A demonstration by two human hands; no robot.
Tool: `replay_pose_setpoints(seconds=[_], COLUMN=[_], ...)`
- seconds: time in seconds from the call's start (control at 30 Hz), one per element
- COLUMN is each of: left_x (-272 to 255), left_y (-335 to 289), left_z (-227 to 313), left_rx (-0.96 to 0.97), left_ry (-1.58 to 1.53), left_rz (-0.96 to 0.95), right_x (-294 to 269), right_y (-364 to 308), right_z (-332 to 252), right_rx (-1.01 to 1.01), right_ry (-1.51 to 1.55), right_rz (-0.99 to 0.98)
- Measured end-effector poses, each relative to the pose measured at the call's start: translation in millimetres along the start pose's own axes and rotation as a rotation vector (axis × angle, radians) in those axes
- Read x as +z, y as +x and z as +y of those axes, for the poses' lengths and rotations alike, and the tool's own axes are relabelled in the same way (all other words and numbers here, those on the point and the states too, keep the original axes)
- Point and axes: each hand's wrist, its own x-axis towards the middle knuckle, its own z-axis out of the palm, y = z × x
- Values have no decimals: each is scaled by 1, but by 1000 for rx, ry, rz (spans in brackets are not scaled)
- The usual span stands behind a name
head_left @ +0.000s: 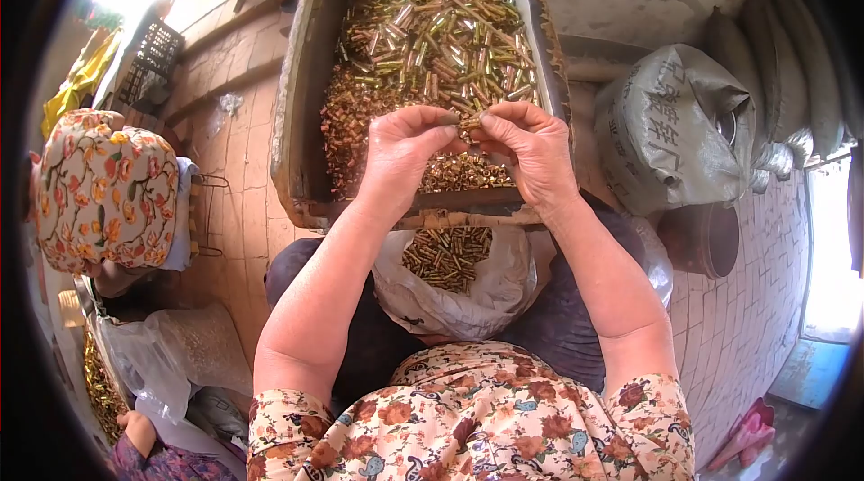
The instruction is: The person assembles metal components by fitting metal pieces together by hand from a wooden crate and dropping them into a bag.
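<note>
My left hand [402,150] and my right hand [533,146] meet over the near half of a large worn tray [301,76]. Thumbs and forefingers of both are pinched together around a small brass-coloured metal piece [469,126]; its exact shape is too small to tell. Beneath the hands lie small gold-coloured nut-like parts [463,173], and reddish-copper small parts [346,134] fill the tray's left side. Longer shiny metal sleeves [432,31] are heaped at the far end. Between my knees, a white sack [495,292] stands open with finished-looking slim metal pieces [447,258] inside.
A stuffed grey-white woven sack [670,134] and a dark bucket [702,238] stand at the right. On the left sits a person in a floral top [108,193]; another person's purple sleeve [171,458] shows lower left. A black crate [153,58] stands farther back.
</note>
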Motion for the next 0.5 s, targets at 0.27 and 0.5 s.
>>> replay_pose_setpoints(seconds=[0.27,0.5], left_x=[0,-4], left_y=[-6,-11], left_z=[-2,6], left_rx=[98,64], left_ry=[192,212], left_rz=[14,-24], right_x=[9,3], right_y=[-5,-6], right_z=[3,1], right_rx=[-113,-23], right_ry=[-128,-101], right_rz=[-17,-92])
